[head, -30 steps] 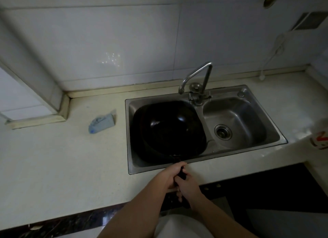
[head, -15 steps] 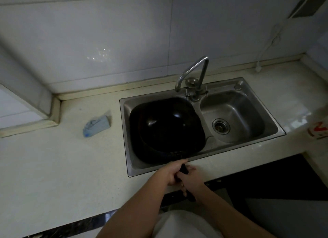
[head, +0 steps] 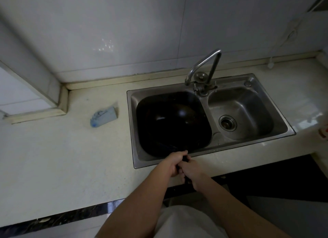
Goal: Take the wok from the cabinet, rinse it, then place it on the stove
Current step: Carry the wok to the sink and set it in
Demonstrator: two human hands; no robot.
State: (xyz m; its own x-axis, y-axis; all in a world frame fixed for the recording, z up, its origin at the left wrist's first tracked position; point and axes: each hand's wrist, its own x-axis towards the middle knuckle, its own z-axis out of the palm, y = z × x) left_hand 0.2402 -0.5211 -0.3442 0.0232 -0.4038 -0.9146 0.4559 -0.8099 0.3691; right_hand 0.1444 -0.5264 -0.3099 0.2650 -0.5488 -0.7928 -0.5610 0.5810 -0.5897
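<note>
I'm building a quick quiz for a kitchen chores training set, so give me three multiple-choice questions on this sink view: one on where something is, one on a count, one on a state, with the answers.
1. Where is the black wok?
A) in the sink's left basin
B) in the right basin
C) on the counter

2. How many hands grip its handle?
A) none
B) one
C) two

3. What is the faucet doing?
A) pouring into the right basin
B) showing no stream
C) spraying the counter

Answers:
1 A, the wok fills the left basin.
2 C, the left hand and right hand both curl round the handle.
3 B, no water shows below the spout.
</note>
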